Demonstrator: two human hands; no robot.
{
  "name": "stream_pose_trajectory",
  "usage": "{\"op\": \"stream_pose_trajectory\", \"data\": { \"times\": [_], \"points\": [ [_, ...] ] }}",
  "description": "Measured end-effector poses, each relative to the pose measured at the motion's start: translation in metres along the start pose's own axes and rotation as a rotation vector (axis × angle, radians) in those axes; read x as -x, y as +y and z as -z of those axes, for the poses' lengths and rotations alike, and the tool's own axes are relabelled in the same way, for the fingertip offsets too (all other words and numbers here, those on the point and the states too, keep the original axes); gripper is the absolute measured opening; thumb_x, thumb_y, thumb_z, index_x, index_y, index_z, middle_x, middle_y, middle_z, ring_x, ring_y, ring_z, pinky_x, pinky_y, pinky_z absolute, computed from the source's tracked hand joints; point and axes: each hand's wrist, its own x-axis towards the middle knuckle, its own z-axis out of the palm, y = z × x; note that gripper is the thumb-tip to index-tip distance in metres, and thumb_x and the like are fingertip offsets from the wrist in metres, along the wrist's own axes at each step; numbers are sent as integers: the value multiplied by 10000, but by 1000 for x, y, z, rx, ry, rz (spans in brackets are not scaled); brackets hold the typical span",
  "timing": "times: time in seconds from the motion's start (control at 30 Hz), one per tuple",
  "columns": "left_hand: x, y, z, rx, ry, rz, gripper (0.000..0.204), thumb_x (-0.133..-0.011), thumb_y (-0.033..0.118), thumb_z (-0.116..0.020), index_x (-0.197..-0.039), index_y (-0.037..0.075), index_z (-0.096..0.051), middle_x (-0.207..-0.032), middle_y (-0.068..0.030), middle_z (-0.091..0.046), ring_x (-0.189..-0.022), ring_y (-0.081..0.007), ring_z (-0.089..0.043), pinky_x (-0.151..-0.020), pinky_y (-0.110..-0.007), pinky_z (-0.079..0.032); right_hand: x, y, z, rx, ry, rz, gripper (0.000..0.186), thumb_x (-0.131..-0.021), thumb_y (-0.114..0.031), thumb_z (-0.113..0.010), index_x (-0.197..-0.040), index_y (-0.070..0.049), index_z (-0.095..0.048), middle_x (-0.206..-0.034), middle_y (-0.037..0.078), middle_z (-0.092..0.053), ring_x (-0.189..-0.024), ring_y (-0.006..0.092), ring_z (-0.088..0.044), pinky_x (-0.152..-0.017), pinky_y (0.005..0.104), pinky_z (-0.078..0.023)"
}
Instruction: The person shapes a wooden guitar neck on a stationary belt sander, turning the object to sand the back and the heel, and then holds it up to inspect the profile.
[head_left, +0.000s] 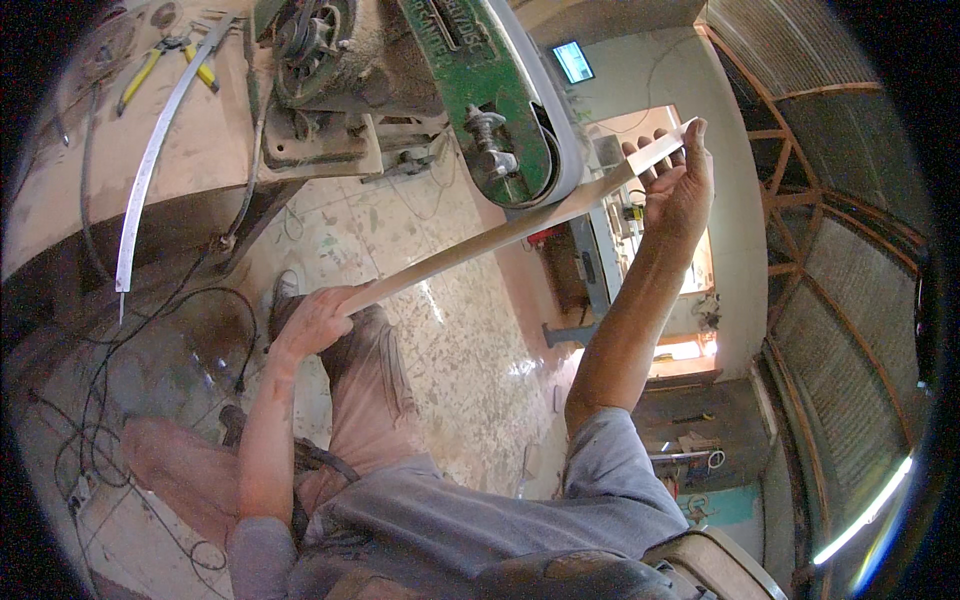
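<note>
Head cam: silver metal strip point(136, 200) up-left of L hand point(314, 321). L hand's gripping one end of a wood strip point(450, 251), which runs up-right from it, w/ green sander point(470, 82) just above. R hand point(676, 178) pinching other end, thumb + fingers.

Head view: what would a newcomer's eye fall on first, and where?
Probably the long pale strip slanting across the middle, held low by the left hand and high by the right hand. Next come the green machine at top centre and the yellow-handled pliers on the worktop at upper left.
</note>
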Motion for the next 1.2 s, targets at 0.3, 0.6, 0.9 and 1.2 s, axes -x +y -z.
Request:
{"op": "stream_pose_trajectory", "data": {
  "times": [0.3, 0.6, 0.9, 1.2],
  "points": [
    [-5, -76, -58, 819, -592, 328, 306, -644, 50, -603, -922, 5, -721, -952, -120, -728, -865, -217, -669, -755, -322, -538, -12, 45, 38, 795, 660, 368, 693, -779, -253, -899, -1124, 39, -375, -1001, 226, -591, -900, 294, -687, -615, 334, -601],
    [24, 105, -62, 27, -320, 376, 462, -746, 198, -683, -1136, -33, -590, -1064, -271, -657, -1037, -453, -616, -868, -497, -501, 7, 132, 178, -310, 318, -28, 696, -958, -367, -675, -1355, 137, -404, -1196, 268, -602, -1030, 318, -661, -889, 380, -571],
    [55, 175, -87, -668, 227, 193, 405, -716, 99, -664, -1083, 3, -520, -994, -238, -602, -971, -440, -584, -851, -528, -473, 57, 114, 182, -672, -77, -87, 568, -1089, -396, -393, -1381, 82, -486, -1263, 222, -649, -1038, 292, -703, -870, 383, -615],
    [50, 178, -119, -765, 328, 228, 388, -765, 186, -734, -1061, 11, -554, -967, -197, -630, -946, -408, -599, -816, -498, -475, 136, 149, 182, -754, 28, -309, 658, -1096, -478, -211, -1441, 40, -425, -1278, 254, -640, -1103, 337, -684, -947, 452, -575]
  ]
}}
